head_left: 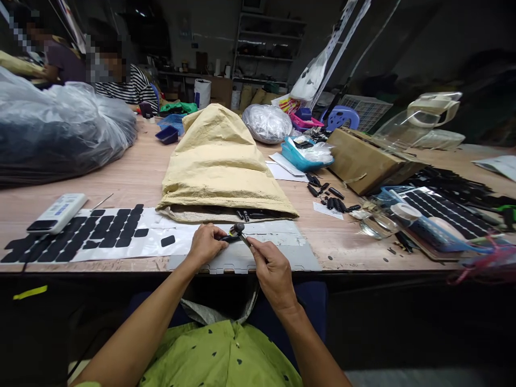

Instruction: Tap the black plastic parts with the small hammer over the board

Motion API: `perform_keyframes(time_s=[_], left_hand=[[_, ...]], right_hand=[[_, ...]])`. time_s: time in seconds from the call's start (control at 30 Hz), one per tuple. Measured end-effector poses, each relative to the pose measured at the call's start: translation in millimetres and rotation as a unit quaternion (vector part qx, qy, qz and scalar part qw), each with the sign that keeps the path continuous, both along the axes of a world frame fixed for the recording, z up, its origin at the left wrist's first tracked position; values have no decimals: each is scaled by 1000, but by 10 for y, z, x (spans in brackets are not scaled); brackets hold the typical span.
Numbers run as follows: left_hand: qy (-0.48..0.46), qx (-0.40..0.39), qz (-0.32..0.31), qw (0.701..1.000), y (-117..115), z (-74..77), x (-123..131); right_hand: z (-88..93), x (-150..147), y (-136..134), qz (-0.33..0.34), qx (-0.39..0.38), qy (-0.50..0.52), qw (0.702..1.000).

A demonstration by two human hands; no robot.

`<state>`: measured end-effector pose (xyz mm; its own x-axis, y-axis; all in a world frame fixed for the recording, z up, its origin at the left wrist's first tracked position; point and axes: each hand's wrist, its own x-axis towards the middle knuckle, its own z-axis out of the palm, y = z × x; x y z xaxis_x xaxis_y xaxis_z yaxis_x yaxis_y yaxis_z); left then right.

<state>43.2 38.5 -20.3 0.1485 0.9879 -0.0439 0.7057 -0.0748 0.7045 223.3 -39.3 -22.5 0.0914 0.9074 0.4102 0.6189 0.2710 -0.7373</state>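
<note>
Near the table's front edge, my left hand (207,244) is closed on a small black part (229,238). My right hand (273,267) grips a thin metal tool (244,238), whose dark round end meets the black part between the hands. Both hands are over a grey mat (282,257). Just beyond them lies a large yellow sack (220,156), its open mouth facing me with several black pieces inside. On the left, a white sheet (153,248) carries rows of black rounded squares.
A white device (60,212) sits at the left, below a big plastic bag (60,129). To the right are loose black parts (336,204), a blue basin (296,156), a cardboard box (363,161) and a blue basket (435,234). Two people sit at the far left.
</note>
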Motion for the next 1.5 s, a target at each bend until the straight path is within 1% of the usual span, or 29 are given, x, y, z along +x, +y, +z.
perform_keyframes(time_s=[0.1, 0.17, 0.23, 0.3, 0.43, 0.5, 0.63, 0.7, 0.83, 0.97, 1.07, 1.13, 1.27, 1.5], left_hand=[[-18, -15, 8, 1000, 21, -33, 1], [-19, -19, 14, 1000, 31, -42, 2], [-11, -20, 15, 1000, 37, -39, 3], [-7, -22, 13, 1000, 40, -29, 3], [-12, -30, 7, 999, 47, -4, -2], [-14, -33, 4, 999, 48, 7, -5], [-21, -34, -4, 999, 44, 16, -22], [-20, -29, -15, 999, 43, 12, -41], [-14, -21, -46, 999, 46, 19, -95], [-9, -27, -90, 996, 36, 76, -137], [8, -22, -99, 995, 19, 109, -140], [15, -3, -96, 995, 13, 101, -133], [12, 25, -94, 995, 31, 36, -129], [1, 21, -98, 995, 80, -17, -161]], right_hand=[[-12, -79, -21, -22, 30, -53, 998], [-31, -105, -42, -33, 50, -113, 992], [-49, -109, -58, -36, 52, -172, 983], [-50, -98, -63, -41, 45, -202, 977], [-19, -85, -61, -59, 67, -157, 983], [-28, -92, -59, -54, 76, -148, 985], [-97, -95, -47, -42, 38, -162, 985], [-112, -76, -39, -54, 25, -144, 988], [-87, -13, -32, -69, 13, -99, 993], [-94, 45, -45, -68, -3, -54, 996], [-129, 72, -71, -64, -15, -29, 997], [-150, 83, -92, -62, -25, -19, 998], [-170, 102, -113, -61, -32, -4, 998], [-162, 93, -90, -55, -17, 8, 998]])
